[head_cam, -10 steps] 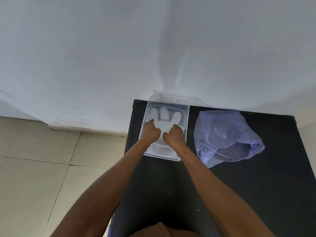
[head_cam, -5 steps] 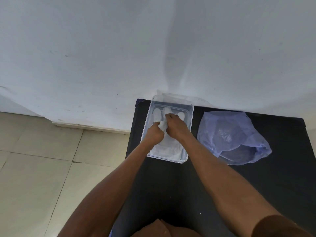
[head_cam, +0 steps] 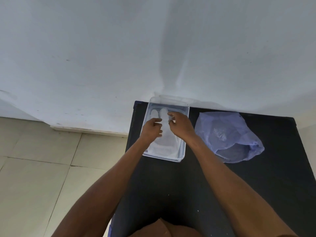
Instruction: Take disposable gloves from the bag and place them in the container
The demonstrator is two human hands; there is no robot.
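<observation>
Scene: a person leans over a black bench point(head_cam: 205, 185) set against a pale wall point(head_cam: 119, 48), both bare forearms reaching forward into a clear plastic container point(head_cam: 183, 151).
Container: it sits at the far left corner of the bench, its far end touching the wall, its long sides running away from the person.
Gloves: thin, see-through disposable gloves point(head_cam: 168, 139) lie flat on the container's floor, cuffs toward the near end; 2 glove fingers point(head_cam: 164, 112) point toward the wall.
Left hand: the left hand point(head_cam: 151, 129) is inside the container over the left part of the gloves, fingers curled with the tips near the glove; whether it pinches the plastic cannot be told.
Right hand: the right hand point(head_cam: 181, 124) is over the right part of the gloves, fingers bent and spread, tips at the glove fingers; a grip on the film cannot be told either.
Hands together: the 2 hands are close, just beside each other, with a strip of glove showing between them.
Bag: a crumpled bluish plastic bag point(head_cam: 227, 135) lies on the bench to the right of the container, apart from it, its mouth open toward the near side.
Floor: beige tiles point(head_cam: 42, 168) show left of the bench.
</observation>
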